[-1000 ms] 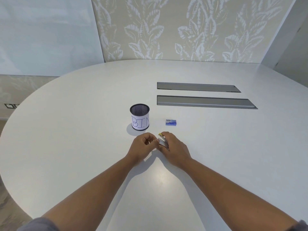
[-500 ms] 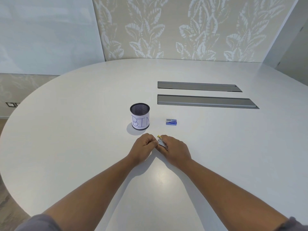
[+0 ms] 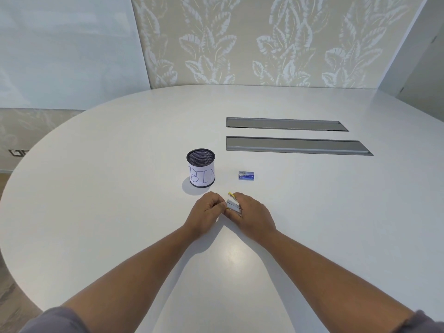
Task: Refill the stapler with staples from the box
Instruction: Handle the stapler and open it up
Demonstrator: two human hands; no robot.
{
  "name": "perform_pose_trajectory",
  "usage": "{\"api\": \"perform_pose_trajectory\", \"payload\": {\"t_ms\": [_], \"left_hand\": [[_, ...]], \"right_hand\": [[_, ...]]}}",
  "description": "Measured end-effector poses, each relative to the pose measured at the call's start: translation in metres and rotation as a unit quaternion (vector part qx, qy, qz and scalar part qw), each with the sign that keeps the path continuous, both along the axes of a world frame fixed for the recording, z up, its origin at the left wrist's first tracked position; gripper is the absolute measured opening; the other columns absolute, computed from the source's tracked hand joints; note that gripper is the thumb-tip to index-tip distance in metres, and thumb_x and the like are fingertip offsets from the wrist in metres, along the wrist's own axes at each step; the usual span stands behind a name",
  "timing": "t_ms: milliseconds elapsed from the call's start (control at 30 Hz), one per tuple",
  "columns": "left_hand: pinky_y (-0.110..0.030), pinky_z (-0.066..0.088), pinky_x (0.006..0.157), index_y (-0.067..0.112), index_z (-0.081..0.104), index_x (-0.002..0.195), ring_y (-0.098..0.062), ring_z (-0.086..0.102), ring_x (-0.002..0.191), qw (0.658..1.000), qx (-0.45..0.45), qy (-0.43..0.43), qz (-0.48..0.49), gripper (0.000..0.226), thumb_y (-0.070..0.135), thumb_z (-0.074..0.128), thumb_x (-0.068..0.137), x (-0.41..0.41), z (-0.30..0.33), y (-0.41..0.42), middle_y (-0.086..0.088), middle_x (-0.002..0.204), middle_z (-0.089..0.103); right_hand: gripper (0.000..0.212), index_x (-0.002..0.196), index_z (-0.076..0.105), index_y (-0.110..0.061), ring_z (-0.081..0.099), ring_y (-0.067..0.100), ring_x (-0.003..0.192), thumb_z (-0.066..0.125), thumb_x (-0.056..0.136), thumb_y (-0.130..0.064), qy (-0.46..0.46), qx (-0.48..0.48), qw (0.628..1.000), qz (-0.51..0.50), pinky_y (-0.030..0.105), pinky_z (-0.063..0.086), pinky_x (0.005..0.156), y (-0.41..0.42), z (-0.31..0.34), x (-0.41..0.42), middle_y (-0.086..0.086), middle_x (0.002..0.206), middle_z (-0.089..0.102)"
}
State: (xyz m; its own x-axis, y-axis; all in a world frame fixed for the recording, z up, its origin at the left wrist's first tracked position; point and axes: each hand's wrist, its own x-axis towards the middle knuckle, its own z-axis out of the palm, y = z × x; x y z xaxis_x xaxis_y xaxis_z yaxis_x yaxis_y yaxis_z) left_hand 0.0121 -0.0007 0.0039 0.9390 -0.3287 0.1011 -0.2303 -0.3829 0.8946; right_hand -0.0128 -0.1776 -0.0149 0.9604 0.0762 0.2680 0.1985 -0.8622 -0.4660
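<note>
Leaf-patterned wall panels in beige and pale white stand behind a large rounded white table (image 3: 96, 188), with a plain pale panel on the left. Head view, the only one supplied: two long grey recessed slots (image 3: 286, 124) lie side by side in the tabletop on the far right of centre. A black mesh cup (image 3: 200, 168) stands upright near the middle, wrapped in a white paper label hand-lettered "BIN". Just to its right, apart from it, a small blue staple box (image 3: 246, 175) lies flat on the table; whether it is open cannot be told at this size. Nearer the viewer, both bare forearms reach in and the hands meet over the table in front of the cup. The right hand (image 3: 252, 215) is curled around a small stapler (image 3: 233, 204), of which a grey metal part and a yellow tip at the far end show; the rest is hidden by the fingers. The left hand (image 3: 206, 211) is closed, its fingertips pinched against the near left end of the stapler. Grey sleeves show at the lower corners.
</note>
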Motion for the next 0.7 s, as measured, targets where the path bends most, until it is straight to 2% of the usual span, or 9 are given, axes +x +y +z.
{"api": "perform_pose_trajectory", "payload": {"t_ms": [67, 133, 300, 433, 633, 700], "left_hand": [[-0.027, 0.043, 0.079, 0.011, 0.063, 0.082, -0.010, 0.055, 0.085, 1.000, 0.001, 0.000, 0.001, 0.018, 0.022, 0.054, 0.092, -0.0005, 0.0000, 0.0000, -0.006, 0.091, 0.063], [-0.028, 0.042, 0.078, 0.009, 0.062, 0.082, -0.012, 0.055, 0.085, 1.000, 0.005, -0.003, 0.002, 0.021, 0.019, 0.052, 0.097, -0.0004, 0.0000, 0.0000, -0.008, 0.090, 0.062], [-0.030, 0.039, 0.073, 0.006, 0.055, 0.079, -0.019, 0.052, 0.082, 0.999, 0.024, -0.027, -0.006, 0.027, 0.015, 0.046, 0.102, -0.0008, -0.0012, -0.0008, -0.009, 0.082, 0.060], [-0.029, 0.037, 0.070, 0.012, 0.051, 0.075, -0.014, 0.047, 0.076, 0.999, 0.031, -0.042, 0.000, 0.028, 0.012, 0.047, 0.103, -0.0006, -0.0025, -0.0016, 0.001, 0.076, 0.054], [-0.031, 0.040, 0.073, 0.005, 0.056, 0.080, -0.022, 0.053, 0.082, 0.999, 0.021, -0.041, 0.002, 0.025, 0.012, 0.047, 0.102, 0.0000, -0.0043, -0.0008, -0.010, 0.082, 0.060], [-0.030, 0.040, 0.072, 0.007, 0.056, 0.079, -0.020, 0.053, 0.081, 0.999, 0.020, -0.042, 0.003, 0.025, 0.012, 0.047, 0.102, -0.0006, -0.0044, -0.0010, -0.008, 0.081, 0.060]], "right_hand": [[0.044, 0.100, 0.049, -0.030, 0.053, 0.017, 0.077, 0.041, 0.092, -0.073, -0.010, -0.003, 1.000, -0.004, 0.030, 0.034, 0.060, 0.0006, 0.0007, -0.0015, -0.013, 0.088, 0.055], [0.041, 0.090, 0.038, -0.033, 0.047, 0.015, 0.071, 0.040, 0.092, -0.073, -0.015, 0.002, 1.000, -0.004, 0.030, 0.031, 0.058, 0.0011, 0.0016, -0.0028, -0.014, 0.081, 0.048], [0.044, 0.087, 0.039, -0.025, 0.046, 0.017, 0.068, 0.041, 0.095, -0.068, -0.014, -0.003, 1.000, 0.006, 0.033, 0.032, 0.058, 0.0002, 0.0006, -0.0024, -0.011, 0.078, 0.048], [0.043, 0.084, 0.037, -0.022, 0.043, 0.021, 0.068, 0.039, 0.100, -0.062, -0.015, -0.022, 0.999, 0.018, 0.035, 0.029, 0.059, 0.0005, 0.0006, -0.0017, -0.007, 0.075, 0.046], [0.046, 0.086, 0.040, -0.023, 0.045, 0.019, 0.065, 0.042, 0.096, -0.068, -0.023, 0.006, 1.000, 0.007, 0.033, 0.030, 0.056, -0.0001, -0.0004, -0.0012, -0.010, 0.075, 0.048], [0.045, 0.084, 0.039, -0.024, 0.044, 0.018, 0.064, 0.040, 0.096, -0.068, -0.026, -0.004, 1.000, 0.014, 0.033, 0.030, 0.056, -0.0003, -0.0023, -0.0005, -0.010, 0.073, 0.046]]}}
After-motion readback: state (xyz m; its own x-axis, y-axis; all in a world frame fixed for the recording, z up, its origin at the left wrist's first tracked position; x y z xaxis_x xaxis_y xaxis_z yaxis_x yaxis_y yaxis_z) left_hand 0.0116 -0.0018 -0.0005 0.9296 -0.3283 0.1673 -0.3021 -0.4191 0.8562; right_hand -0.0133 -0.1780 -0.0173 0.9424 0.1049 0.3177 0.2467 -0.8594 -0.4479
